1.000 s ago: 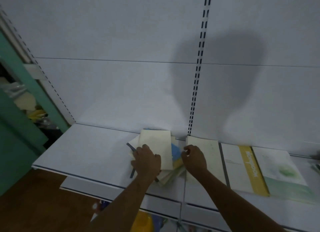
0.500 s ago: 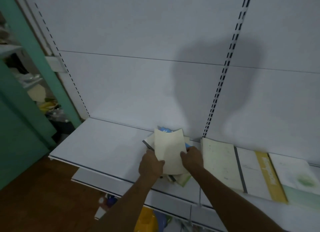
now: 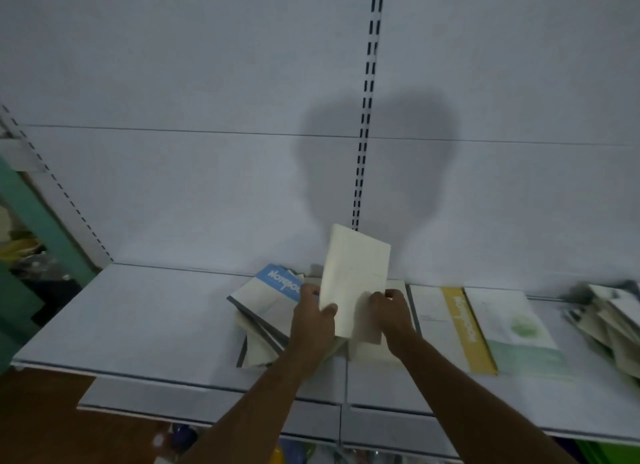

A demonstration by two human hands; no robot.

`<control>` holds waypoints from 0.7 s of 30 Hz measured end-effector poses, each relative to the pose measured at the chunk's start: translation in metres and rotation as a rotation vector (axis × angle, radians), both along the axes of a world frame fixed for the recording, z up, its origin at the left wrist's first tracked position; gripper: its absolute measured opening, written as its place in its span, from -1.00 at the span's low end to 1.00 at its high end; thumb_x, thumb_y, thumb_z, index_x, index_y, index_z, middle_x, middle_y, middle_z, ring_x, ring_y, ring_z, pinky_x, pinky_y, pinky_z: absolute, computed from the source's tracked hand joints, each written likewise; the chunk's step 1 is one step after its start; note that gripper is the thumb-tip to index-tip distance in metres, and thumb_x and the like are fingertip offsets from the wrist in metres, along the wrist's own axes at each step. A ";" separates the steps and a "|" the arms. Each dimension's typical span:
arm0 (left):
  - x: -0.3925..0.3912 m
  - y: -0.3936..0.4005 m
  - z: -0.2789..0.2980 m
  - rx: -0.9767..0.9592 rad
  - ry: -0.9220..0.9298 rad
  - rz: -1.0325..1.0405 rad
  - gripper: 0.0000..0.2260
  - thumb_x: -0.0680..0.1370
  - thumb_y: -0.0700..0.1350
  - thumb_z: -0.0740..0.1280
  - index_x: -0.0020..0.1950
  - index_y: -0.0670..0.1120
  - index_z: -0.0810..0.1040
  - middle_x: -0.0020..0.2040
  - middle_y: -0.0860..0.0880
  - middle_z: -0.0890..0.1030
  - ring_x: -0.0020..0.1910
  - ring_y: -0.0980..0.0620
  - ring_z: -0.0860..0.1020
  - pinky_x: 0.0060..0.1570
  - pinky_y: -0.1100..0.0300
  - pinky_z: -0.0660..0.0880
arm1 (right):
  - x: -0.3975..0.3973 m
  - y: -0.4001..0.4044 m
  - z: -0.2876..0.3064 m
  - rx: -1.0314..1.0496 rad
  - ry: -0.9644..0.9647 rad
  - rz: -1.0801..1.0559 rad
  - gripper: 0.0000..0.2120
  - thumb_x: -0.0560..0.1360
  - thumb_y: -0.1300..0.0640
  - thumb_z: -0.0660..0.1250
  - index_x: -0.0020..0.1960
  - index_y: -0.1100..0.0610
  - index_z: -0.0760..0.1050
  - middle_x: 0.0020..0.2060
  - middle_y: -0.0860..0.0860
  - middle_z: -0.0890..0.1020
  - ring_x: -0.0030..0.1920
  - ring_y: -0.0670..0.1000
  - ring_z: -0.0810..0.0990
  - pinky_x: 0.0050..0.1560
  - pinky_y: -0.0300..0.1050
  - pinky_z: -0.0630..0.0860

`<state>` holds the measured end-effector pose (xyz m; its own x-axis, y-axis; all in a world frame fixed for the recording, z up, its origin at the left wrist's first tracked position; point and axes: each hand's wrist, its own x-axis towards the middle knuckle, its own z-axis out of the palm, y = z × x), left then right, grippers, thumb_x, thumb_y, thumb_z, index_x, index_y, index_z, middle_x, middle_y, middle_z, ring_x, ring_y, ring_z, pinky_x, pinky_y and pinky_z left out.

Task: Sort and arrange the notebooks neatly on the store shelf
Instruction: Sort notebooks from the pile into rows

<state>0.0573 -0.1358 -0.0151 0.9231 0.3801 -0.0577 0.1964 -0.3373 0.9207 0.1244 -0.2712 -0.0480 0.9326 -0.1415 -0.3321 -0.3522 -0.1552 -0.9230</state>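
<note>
- Step in hand: a cream notebook (image 3: 353, 283) is held tilted up off the loose pile (image 3: 266, 311), which lies at the middle of the shelf (image 3: 138, 318), between its back and front edges.
- Grip: the left hand (image 3: 313, 320) pinches the notebook's lower left edge, thumb on the cover; the right hand (image 3: 393, 313) curls its fingers round the lower right edge. Both hold the same notebook.
- Doing it well (a judgement): keep both lower corners supported so the soft cover does not fold, lift it free of the blue-banded notebook (image 3: 277, 287) beneath, and lay it square with the row already flat to the right, where a yellow-banded notebook (image 3: 464, 328) and a green-printed notebook (image 3: 516, 325) lie edge to edge.
- Risk: dragging rather than lifting would probably fan the pile further toward the front edge.
- A second untidy heap (image 3: 609, 318) waits at the right end of the shelf.
- Change from half a second earlier: the cream notebook now stands steeper and higher against the back panel (image 3: 173, 186), the blue band below it is more exposed, and the view has swung right, bringing the right-end heap into sight.
</note>
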 end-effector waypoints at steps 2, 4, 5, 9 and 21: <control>0.004 -0.011 -0.001 -0.023 0.002 0.000 -0.78 0.53 -0.23 0.32 0.06 -0.10 0.30 -0.01 -0.09 0.50 -0.08 -0.04 0.51 -0.34 0.28 0.39 | -0.001 -0.013 0.004 -0.019 -0.037 -0.049 -0.76 0.48 0.13 0.26 0.12 0.18 0.42 -0.02 0.09 0.57 -0.05 0.10 0.55 -0.23 -0.14 0.46; 0.008 -0.022 -0.004 -0.028 0.026 -0.002 -0.76 0.52 -0.21 0.35 0.06 -0.11 0.30 -0.02 -0.08 0.50 -0.09 -0.03 0.52 -0.29 0.22 0.45 | -0.002 -0.027 0.008 -0.076 -0.090 -0.106 -0.77 0.48 0.16 0.30 0.11 0.18 0.39 -0.04 0.08 0.55 -0.07 0.09 0.52 -0.17 -0.11 0.45; 0.009 -0.028 -0.007 -0.028 0.044 -0.002 -0.75 0.52 -0.20 0.35 0.06 -0.11 0.30 -0.03 -0.08 0.50 -0.09 -0.03 0.52 -0.24 0.18 0.47 | -0.003 -0.034 0.007 -0.117 -0.110 -0.121 -0.75 0.48 0.16 0.31 0.12 0.19 0.38 -0.04 0.08 0.54 -0.07 0.09 0.51 -0.13 -0.09 0.45; 0.009 -0.050 -0.022 -0.059 0.118 -0.017 -0.74 0.52 -0.20 0.35 0.07 -0.10 0.28 -0.01 -0.07 0.47 -0.08 -0.01 0.49 -0.18 0.20 0.43 | -0.007 -0.056 0.000 -0.250 -0.073 -0.074 -0.74 0.49 0.16 0.31 0.14 0.19 0.37 -0.06 0.07 0.51 -0.07 0.10 0.51 -0.06 -0.03 0.48; 0.014 -0.073 -0.047 0.185 0.257 -0.072 -0.54 0.51 -0.08 0.39 0.27 -0.24 0.29 0.18 -0.19 0.48 0.14 -0.09 0.51 0.04 0.16 0.46 | -0.008 -0.084 -0.027 -0.508 -0.029 0.133 -0.55 0.42 0.17 0.36 0.30 0.20 0.43 0.12 0.14 0.60 0.10 0.13 0.57 0.02 -0.04 0.54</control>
<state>0.0716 -0.2085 -0.0626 0.9121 0.3406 -0.2282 0.3841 -0.5156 0.7659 0.1167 -0.3548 -0.0746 0.9613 -0.1576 -0.2262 -0.2743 -0.6273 -0.7289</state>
